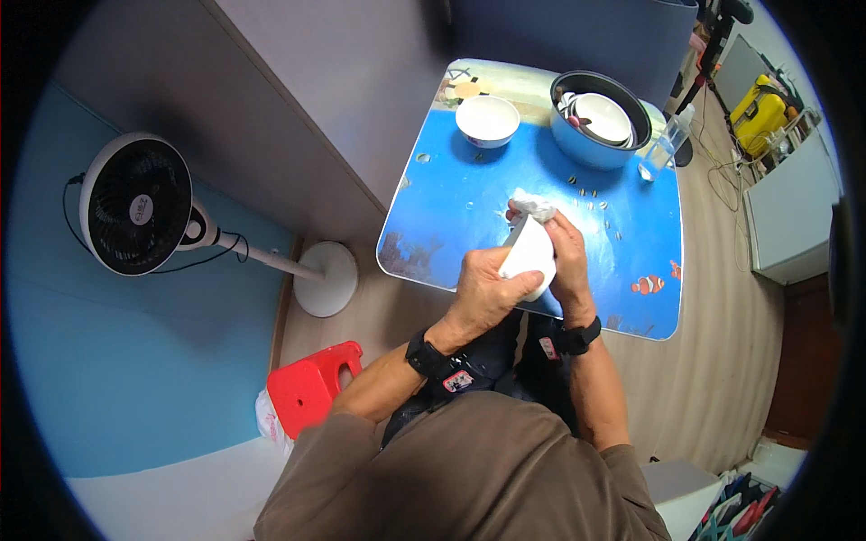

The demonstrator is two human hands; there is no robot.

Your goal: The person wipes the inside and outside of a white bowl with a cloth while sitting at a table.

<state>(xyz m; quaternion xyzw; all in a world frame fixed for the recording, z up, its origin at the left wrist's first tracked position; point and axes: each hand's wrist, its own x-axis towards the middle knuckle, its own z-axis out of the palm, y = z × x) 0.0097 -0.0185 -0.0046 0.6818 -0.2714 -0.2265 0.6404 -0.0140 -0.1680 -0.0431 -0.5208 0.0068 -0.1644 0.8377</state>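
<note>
A white bowl (527, 254), tipped on its side, is held over the near part of the blue table (433, 243). My left hand (487, 287) is closed on its near left part, the thumb lying across the white outside. At the far rim, my right hand (566, 257) grips a crumpled white cloth or tissue (534, 206) and presses it against the bowl. Some of the right fingers are hidden behind the bowl and cloth. Another white bowl (488, 122) stands upright at the table's far left.
A large blue pot (591, 149) with white bowls and spoons inside stands far right on the table, beside a clear bottle (666, 149). To my left are a white standing fan (140, 209) and a red plastic stool (307, 392). Cables and a yellow case (760, 117) lie far right.
</note>
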